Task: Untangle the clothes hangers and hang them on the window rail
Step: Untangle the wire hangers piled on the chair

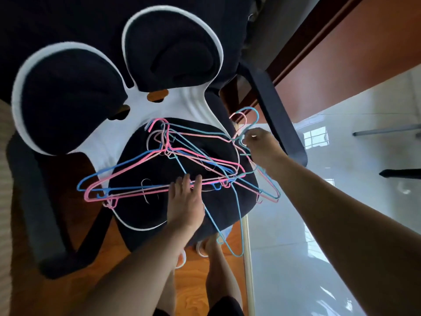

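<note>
On the black seat of the office chair lies the tangle of hangers, pink, blue and teal wire all knotted through one another; some ends stick out past the seat's edges, and one teal hanger droops off the front edge toward the floor; nothing looks sorted yet, no hanger sits clearly free of the bunch, and no window rail shows in this view, so by my reckoning the job is at its very start, with the whole untangling and all the hanging left to do; now the hands: the left hand comes in from below with its arm stretched forward, palm down, fingers spread and laid flat over the long bottom bars of the pink hangers, pressing the pile to the seat rather than gripping it; the right hand reaches across from the right side, arm extended, wrist bent, its fingertips pinched on thin wire near the cluster of hooks that rises by the chair's armrest; exactly which hanger that pinch belongs to I cannot tell, the wires cross too tightly there; it reads as one hand anchoring while the other works a single hook loose.
</note>
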`<state>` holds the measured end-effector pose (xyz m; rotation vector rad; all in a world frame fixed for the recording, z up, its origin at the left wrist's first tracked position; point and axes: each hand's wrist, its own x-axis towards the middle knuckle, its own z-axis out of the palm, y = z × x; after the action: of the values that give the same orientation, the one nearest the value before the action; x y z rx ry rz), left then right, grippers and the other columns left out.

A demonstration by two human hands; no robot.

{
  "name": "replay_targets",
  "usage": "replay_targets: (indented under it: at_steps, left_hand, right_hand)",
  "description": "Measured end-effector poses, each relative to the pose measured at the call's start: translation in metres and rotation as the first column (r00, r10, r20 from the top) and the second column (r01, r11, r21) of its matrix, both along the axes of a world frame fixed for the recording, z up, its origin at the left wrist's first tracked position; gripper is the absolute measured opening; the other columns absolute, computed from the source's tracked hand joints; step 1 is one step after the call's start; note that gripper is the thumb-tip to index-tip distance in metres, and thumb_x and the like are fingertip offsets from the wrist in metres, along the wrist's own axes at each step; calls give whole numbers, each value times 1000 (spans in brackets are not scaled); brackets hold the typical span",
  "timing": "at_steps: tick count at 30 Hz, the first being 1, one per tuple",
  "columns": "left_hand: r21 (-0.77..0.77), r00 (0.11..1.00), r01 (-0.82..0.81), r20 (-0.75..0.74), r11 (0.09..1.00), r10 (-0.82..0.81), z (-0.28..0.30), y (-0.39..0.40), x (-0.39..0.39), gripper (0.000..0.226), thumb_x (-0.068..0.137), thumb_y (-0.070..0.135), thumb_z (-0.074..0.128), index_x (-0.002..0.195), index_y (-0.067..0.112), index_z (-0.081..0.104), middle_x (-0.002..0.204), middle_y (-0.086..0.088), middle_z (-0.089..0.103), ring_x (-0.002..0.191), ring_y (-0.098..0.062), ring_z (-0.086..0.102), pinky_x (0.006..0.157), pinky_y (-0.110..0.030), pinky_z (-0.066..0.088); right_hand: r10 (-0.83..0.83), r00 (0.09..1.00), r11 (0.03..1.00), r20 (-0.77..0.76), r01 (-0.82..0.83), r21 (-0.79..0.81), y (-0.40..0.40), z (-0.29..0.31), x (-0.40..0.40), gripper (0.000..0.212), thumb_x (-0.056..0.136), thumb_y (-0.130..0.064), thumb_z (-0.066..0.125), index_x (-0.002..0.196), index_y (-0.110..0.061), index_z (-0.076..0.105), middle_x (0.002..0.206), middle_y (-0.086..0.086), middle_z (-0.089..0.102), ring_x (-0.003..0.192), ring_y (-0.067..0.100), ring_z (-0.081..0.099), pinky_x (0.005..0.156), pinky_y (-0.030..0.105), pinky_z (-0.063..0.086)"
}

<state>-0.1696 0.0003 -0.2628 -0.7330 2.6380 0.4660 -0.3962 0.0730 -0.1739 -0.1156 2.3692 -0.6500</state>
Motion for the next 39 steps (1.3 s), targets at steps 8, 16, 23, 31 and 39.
replay_targets:
  at_steps: [8,16,23,31,39]
  left_hand:
    - [-3,958,253,138,968,-250,9,-82,11,32,92,6,53,119,22,57,107,-4,55,99,-29,64,76,-42,55]
    - [33,939,325,103,945,-327,39,-105,20,37,88,2,50,117,19,64,100,-5,61,94,-32,68,74,-43,51]
    - [9,931,365,23,931,-365,45,-140,48,57,62,-19,65,104,18,75,84,-4,68,73,-36,67,77,-47,56]
    - [11,912,406,-64,914,-404,56,-155,71,75,52,-26,65,115,15,73,92,0,68,86,-24,69,102,-57,50]
    - [40,912,377,-189,926,-363,77,-161,72,67,58,-30,71,114,5,73,98,-8,73,86,-33,70,88,-48,58]
  right_hand:
    - [-62,992,989,113,46,139,86,-29,127,37,91,-9,60,128,-14,56,126,11,61,108,31,59,81,32,47]
    - [-194,943,959,269,240,-148,75,-58,142,13,98,-23,56,111,-26,59,96,-1,66,81,21,68,68,33,58]
    - [-151,987,985,-56,146,-88,92,-41,130,20,102,-30,52,104,-33,72,87,-9,66,79,15,63,65,26,48]
    - [-12,989,1000,-145,9,-20,113,-22,126,43,91,7,54,116,-21,75,86,-4,67,69,17,64,60,22,48]
    - [-12,984,1000,-175,15,14,91,-12,126,23,99,-5,51,100,-16,71,84,-2,64,70,19,64,62,35,57]
